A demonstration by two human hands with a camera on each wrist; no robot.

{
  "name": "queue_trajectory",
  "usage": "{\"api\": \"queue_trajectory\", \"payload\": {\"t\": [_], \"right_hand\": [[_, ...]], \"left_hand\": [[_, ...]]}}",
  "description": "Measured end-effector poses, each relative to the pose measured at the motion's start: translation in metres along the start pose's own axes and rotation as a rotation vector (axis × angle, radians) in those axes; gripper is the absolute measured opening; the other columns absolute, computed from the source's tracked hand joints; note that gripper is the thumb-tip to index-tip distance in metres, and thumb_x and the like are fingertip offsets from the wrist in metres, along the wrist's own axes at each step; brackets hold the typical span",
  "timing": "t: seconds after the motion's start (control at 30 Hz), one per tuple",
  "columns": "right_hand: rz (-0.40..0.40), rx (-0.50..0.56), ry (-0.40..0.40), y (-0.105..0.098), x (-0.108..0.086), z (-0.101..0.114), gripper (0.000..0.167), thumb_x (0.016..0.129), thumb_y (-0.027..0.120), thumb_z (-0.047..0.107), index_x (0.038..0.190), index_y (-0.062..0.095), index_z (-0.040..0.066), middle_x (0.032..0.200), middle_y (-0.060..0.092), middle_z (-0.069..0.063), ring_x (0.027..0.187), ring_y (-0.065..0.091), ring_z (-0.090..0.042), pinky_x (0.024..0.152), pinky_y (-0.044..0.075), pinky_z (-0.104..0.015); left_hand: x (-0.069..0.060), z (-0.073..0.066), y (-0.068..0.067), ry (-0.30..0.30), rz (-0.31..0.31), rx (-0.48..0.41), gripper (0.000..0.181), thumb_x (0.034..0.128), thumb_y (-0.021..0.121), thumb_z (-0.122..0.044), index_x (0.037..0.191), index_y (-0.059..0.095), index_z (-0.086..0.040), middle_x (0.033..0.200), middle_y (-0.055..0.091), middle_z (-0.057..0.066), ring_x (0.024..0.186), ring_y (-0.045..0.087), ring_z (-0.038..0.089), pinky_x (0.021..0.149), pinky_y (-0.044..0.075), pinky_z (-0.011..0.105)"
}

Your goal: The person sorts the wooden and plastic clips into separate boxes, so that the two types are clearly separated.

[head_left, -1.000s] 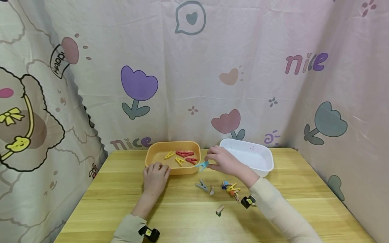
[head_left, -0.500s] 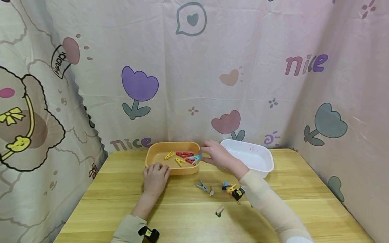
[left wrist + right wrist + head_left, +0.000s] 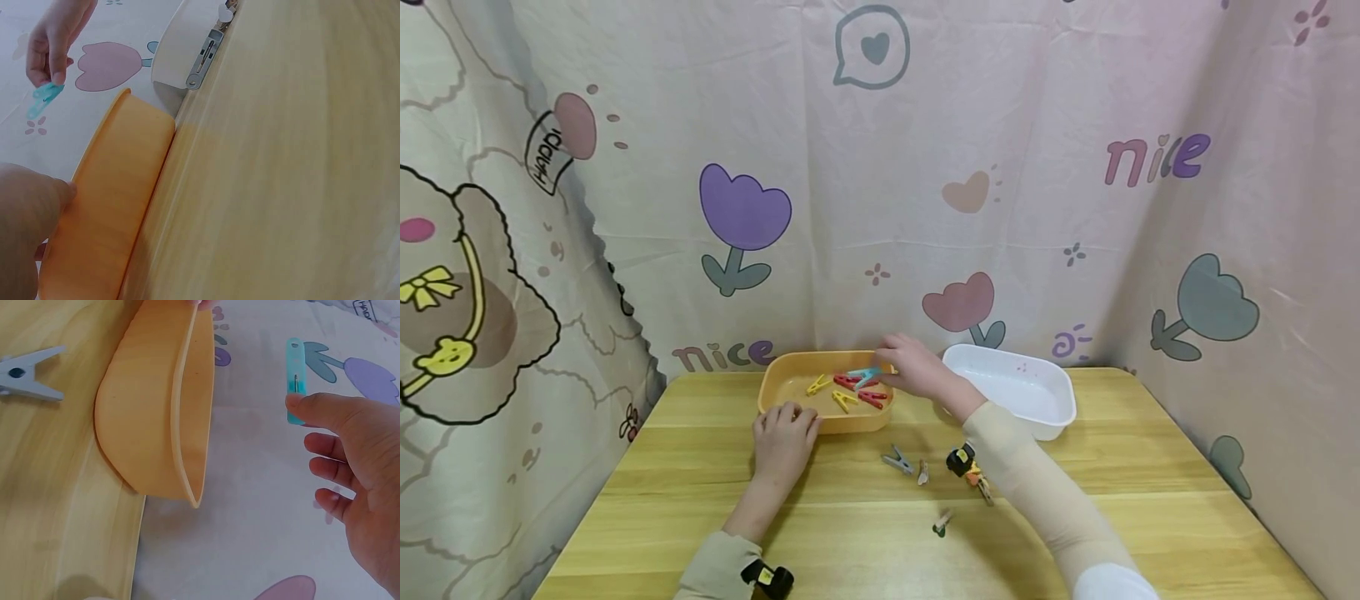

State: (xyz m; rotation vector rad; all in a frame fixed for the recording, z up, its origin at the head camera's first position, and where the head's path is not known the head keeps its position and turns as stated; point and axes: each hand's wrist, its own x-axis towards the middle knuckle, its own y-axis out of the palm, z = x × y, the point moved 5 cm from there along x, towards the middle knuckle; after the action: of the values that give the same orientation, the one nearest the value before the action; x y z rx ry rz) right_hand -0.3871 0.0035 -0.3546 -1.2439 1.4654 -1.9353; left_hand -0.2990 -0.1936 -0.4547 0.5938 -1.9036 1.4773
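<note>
The right hand (image 3: 917, 367) pinches a light blue clothespin (image 3: 865, 377) between thumb and finger, above the right part of the orange bin (image 3: 850, 425). In the right wrist view the clothespin (image 3: 295, 381) stands out from the thumb, with the other fingers loosely bent. The left hand (image 3: 784, 446) grips the front left rim of the bin; in the left wrist view its thumb lies on the bin's wall (image 3: 106, 206). Red clothespins (image 3: 872, 397) and yellow clothespins (image 3: 843, 401) lie in the bin.
A white bin (image 3: 1015, 387) stands right of the orange one. On the table (image 3: 850, 542) in front lie a grey clothespin (image 3: 898, 460), a small wooden clip (image 3: 922, 472), a clip with a green end (image 3: 942, 523) and more clips partly hidden below the right forearm.
The right hand has moved left with the light blue clothespin, from the gap beside the orange bin to above its inside. The left hand has stayed in place.
</note>
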Motion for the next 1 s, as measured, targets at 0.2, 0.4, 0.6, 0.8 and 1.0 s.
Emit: {"api": "queue_trajectory", "payload": {"t": [0.2,0.4,0.6,0.8,1.0], "right_hand": [[0.012,-0.006,0.016,0.008,0.014,0.0,0.015,0.087,0.073,0.025,0.098,0.071,0.016,0.1,0.062,-0.002,0.094,0.055,-0.02,0.083,0.047,-0.035],[0.046,-0.003,0.026,0.016,0.026,0.003,0.014,0.088,0.072,0.026,0.098,0.071,0.016,0.102,0.064,-0.004,0.094,0.055,-0.02,0.084,0.048,-0.034],[0.077,-0.004,0.056,0.025,0.036,0.003,0.015,0.089,0.072,0.026,0.1,0.071,0.016,0.103,0.064,-0.004,0.095,0.054,-0.019,0.086,0.047,-0.033],[0.109,-0.001,0.078,0.037,0.044,0.0,0.016,0.089,0.071,0.027,0.1,0.071,0.015,0.106,0.065,-0.006,0.096,0.055,-0.02,0.089,0.047,-0.034],[0.102,-0.037,0.095,0.049,0.051,0.0,0.014,0.089,0.072,0.029,0.097,0.071,0.017,0.103,0.064,-0.002,0.096,0.056,-0.018,0.087,0.048,-0.033]], "left_hand": [[0.0,-0.001,0.0,0.015,-0.029,-0.002,0.012,0.0836,0.076,-0.025,0.088,0.073,-0.014,0.089,0.062,0.008,0.086,0.056,0.031,0.084,0.042,0.057],[0.0,0.0,0.0,0.002,-0.018,-0.009,0.011,0.0845,0.076,-0.025,0.088,0.073,-0.015,0.089,0.062,0.008,0.086,0.056,0.031,0.085,0.042,0.057],[0.001,-0.001,-0.001,0.008,-0.027,-0.011,0.012,0.0835,0.077,-0.025,0.087,0.073,-0.014,0.087,0.062,0.008,0.084,0.055,0.031,0.084,0.042,0.057],[0.0,0.0,-0.001,0.021,-0.053,-0.004,0.013,0.0825,0.077,-0.025,0.085,0.073,-0.014,0.086,0.061,0.008,0.083,0.056,0.031,0.082,0.043,0.057],[0.0,-0.001,-0.002,0.034,-0.074,-0.005,0.013,0.0812,0.078,-0.025,0.085,0.073,-0.013,0.085,0.061,0.008,0.082,0.055,0.032,0.082,0.043,0.057]]}}
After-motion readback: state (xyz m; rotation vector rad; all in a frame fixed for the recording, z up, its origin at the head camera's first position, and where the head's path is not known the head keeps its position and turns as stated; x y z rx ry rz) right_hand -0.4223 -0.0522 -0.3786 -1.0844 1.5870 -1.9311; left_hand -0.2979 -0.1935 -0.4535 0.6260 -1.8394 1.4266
